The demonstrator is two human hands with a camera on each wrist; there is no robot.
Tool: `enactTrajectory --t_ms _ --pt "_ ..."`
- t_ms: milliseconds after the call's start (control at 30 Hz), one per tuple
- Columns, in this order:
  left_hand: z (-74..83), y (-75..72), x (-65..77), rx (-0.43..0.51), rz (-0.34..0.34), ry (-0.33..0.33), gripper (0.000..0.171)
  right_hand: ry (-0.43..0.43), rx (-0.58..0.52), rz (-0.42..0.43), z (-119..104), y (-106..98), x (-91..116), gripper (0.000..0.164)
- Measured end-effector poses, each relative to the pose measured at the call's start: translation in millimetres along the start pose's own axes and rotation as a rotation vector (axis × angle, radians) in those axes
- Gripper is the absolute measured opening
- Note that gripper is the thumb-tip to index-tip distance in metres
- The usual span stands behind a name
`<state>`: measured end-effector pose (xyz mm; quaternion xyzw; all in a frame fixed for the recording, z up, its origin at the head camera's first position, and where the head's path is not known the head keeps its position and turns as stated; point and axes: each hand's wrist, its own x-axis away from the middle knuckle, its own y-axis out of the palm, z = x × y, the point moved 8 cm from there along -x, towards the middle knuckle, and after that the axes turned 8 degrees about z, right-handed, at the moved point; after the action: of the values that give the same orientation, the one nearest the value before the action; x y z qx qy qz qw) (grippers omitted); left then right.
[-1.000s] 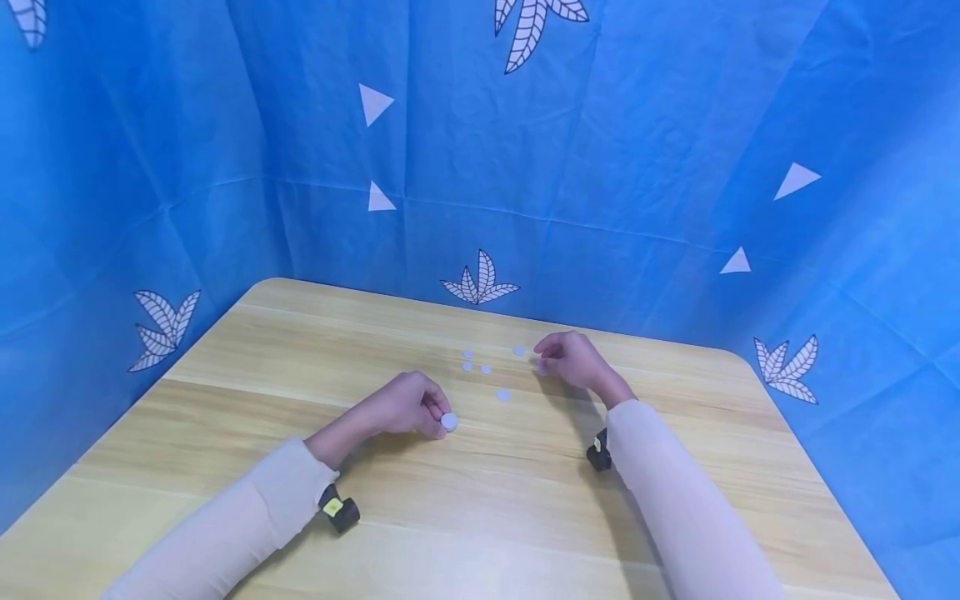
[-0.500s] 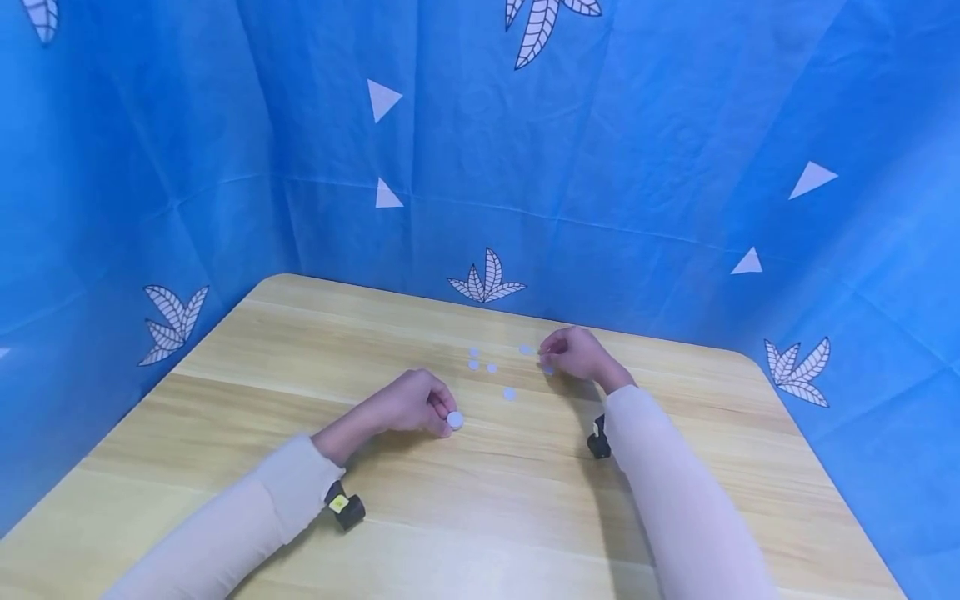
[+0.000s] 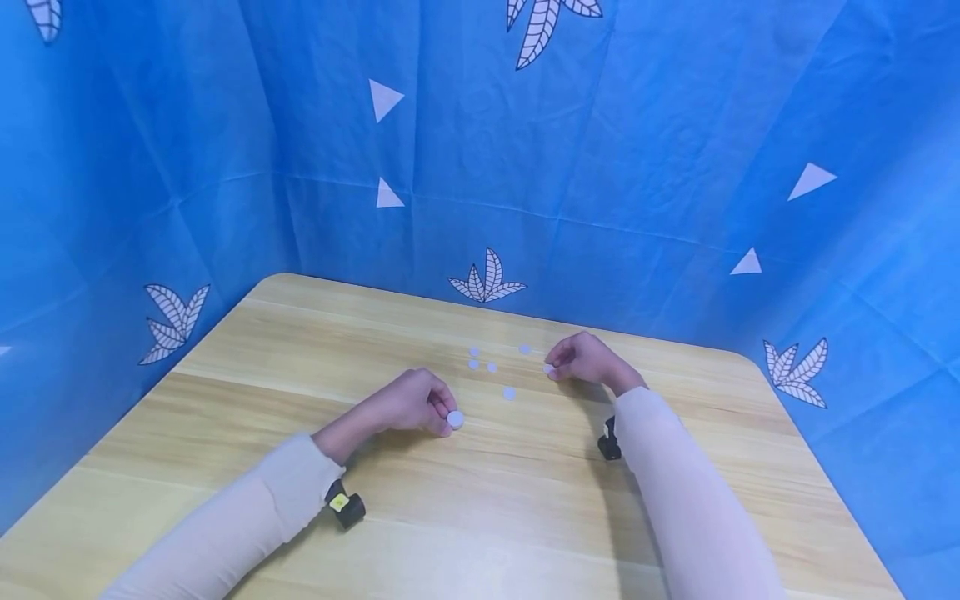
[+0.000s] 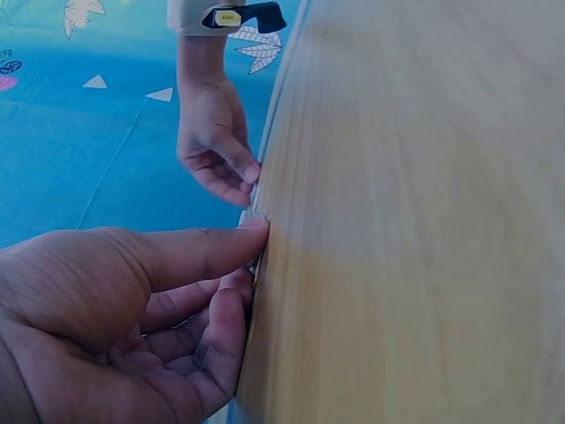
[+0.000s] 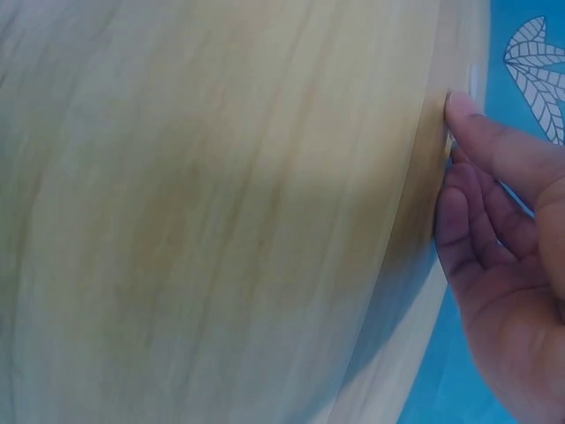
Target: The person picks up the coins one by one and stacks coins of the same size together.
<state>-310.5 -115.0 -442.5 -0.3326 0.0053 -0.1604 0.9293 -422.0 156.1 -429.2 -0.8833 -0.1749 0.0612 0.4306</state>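
At the middle of the table my left hand [image 3: 412, 404] pinches a small round white disc [image 3: 454, 420] by its edge. In the left wrist view, the thumb of that left hand [image 4: 132, 309] is extended and the other fingers curl below it. Farther back on the right, my right hand [image 3: 588, 358] has thumb and finger at either side of another white disc [image 3: 550, 370], low over the tabletop. The right wrist view catches the right hand [image 5: 503, 203] at the far right, its disc hidden there.
Between the hands several small white discs lie flat, among them one toward the front [image 3: 510, 393] and one at the back [image 3: 524, 349]. The wooden table [image 3: 480, 508] has rounded back corners and a blue patterned curtain [image 3: 480, 150] close behind it.
The right hand has drawn slightly to the right, and the disc at its fingertips now shows more plainly. The left hand holds its disc in place. The head view has shifted slightly.
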Motion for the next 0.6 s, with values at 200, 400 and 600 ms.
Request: enactTrajectory --t_ms 200,400,600 --pt "0.4 0.2 -0.4 0.000 0.000 0.010 0.022 0.009 0.015 0.002 0 0 3 0.015" --pt "0.1 0.8 -1.1 0.008 -0.002 0.007 0.022 0.027 0.026 0.012 -3 -2 10 0.013" --pt "-0.1 0.1 -0.5 0.000 0.006 -0.002 0.023 0.024 0.041 0.020 -4 -2 18 0.013"
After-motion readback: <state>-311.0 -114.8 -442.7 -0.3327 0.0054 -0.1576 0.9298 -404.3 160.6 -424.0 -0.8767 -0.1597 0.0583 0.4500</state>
